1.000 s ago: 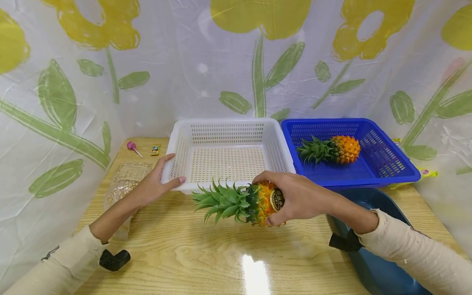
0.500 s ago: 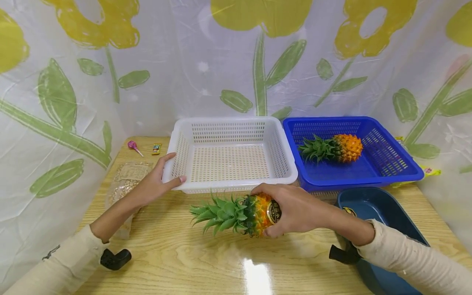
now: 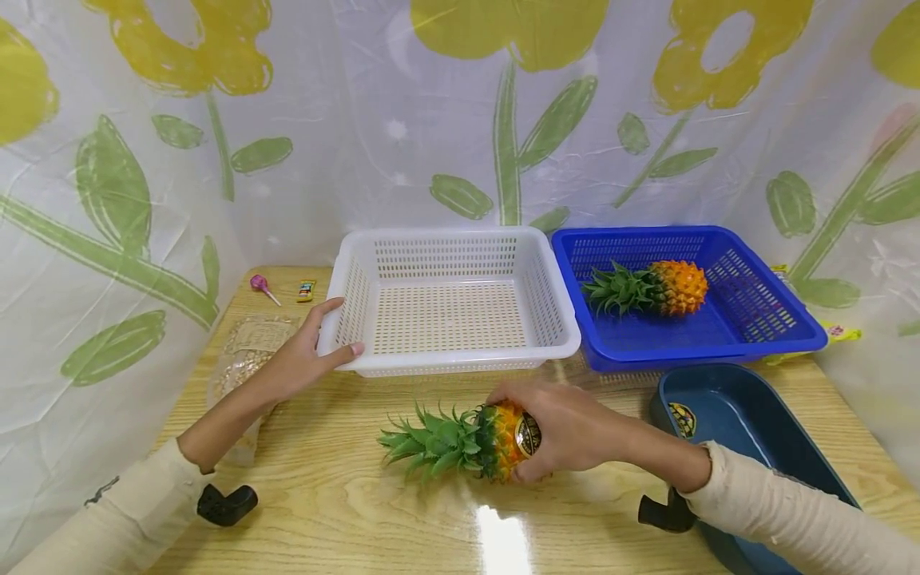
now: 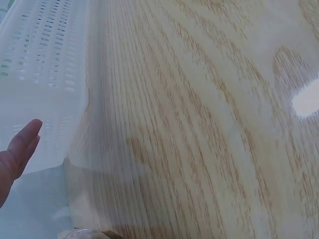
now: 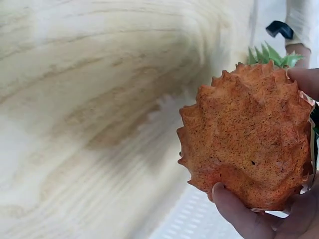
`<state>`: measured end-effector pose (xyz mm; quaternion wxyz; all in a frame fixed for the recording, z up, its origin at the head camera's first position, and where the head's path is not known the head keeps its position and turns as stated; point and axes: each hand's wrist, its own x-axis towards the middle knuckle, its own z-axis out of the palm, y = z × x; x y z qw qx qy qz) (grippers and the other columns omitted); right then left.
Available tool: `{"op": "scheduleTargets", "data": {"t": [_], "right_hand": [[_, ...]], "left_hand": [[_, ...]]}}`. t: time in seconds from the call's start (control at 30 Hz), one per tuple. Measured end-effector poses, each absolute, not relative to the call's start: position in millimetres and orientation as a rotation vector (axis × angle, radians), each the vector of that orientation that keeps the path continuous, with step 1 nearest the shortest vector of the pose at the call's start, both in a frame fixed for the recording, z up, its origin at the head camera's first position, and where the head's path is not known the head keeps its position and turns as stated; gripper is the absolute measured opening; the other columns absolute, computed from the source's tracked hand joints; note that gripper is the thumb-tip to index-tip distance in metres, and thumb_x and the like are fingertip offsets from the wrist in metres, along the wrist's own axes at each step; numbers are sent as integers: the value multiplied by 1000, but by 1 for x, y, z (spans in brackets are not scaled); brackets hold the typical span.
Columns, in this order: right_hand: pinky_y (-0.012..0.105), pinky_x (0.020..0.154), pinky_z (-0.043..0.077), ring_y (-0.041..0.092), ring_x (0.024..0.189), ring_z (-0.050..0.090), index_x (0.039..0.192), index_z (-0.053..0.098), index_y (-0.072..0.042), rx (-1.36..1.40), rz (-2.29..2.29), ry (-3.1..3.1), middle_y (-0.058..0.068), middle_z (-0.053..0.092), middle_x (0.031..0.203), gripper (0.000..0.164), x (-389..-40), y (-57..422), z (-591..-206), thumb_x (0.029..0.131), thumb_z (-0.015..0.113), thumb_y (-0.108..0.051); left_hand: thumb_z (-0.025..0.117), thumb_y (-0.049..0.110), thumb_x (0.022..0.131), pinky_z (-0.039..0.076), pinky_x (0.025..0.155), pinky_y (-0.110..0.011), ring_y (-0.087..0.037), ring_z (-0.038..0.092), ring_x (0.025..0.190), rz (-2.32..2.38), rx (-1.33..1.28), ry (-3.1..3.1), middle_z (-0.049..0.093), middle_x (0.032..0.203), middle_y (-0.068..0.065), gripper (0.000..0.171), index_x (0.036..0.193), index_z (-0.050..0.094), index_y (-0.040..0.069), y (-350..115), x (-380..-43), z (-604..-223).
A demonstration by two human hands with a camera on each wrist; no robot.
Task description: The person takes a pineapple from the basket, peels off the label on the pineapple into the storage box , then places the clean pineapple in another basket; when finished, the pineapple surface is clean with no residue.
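In the head view my right hand grips a small pineapple by its orange body. Its green crown points left, and a black-and-gold label shows on its side. The right wrist view has the fruit's spiky orange base between thumb and fingers, close over the wooden table. My left hand holds the near left corner of a white slotted basket, thumb on the front rim; two straight digits show beside its wall in the left wrist view. A second pineapple lies inside the blue basket.
The blue basket stands right of the white one. A dark teal tub sits at the right, under my forearm. A clear bag of grain-like bits, a lollipop and a small yellow packet lie left. A curtain hangs behind.
My right hand has brought the pineapple toward me, away from the white basket's front rim and down over the table. The left hand has stayed at the basket's corner.
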<state>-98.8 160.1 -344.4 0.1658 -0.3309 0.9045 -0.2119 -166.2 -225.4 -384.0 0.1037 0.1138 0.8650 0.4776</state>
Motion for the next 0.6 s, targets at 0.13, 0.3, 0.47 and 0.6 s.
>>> {"op": "scheduleTargets", "data": {"t": [0.13, 0.3, 0.47, 0.6], "right_hand": [[28, 73, 52, 11, 96, 60, 134, 56, -24, -967, -564, 2592, -5, 64, 120, 78, -99, 158, -352, 64, 88, -36], [28, 73, 50, 11, 95, 59, 134, 56, -24, -983, -544, 2590, -6, 65, 119, 79, -103, 158, -359, 64, 87, -37], [27, 72, 50, 11, 96, 58, 135, 55, -22, -992, -543, 2563, -7, 65, 117, 80, -107, 158, -361, 64, 87, -38], [26, 72, 51, 12, 97, 59, 137, 55, -22, -978, -537, 2536, -6, 64, 118, 80, -109, 158, -361, 66, 88, -40]], "left_hand": [[64, 35, 99, 46, 101, -52, -42, 55, 127, 1424, 339, 2544, 47, 143, -29, 91, 162, 1, 15, -226, -167, -385], [64, 36, 99, 46, 101, -52, -42, 54, 128, 1432, 341, 2530, 45, 145, -28, 92, 161, 0, 15, -226, -167, -385], [63, 37, 99, 45, 103, -53, -43, 53, 129, 1418, 337, 2537, 44, 146, -29, 91, 161, 0, 13, -226, -167, -384], [63, 36, 100, 45, 103, -55, -43, 53, 130, 1408, 335, 2537, 44, 146, -29, 91, 161, 0, 13, -226, -167, -383]]}}
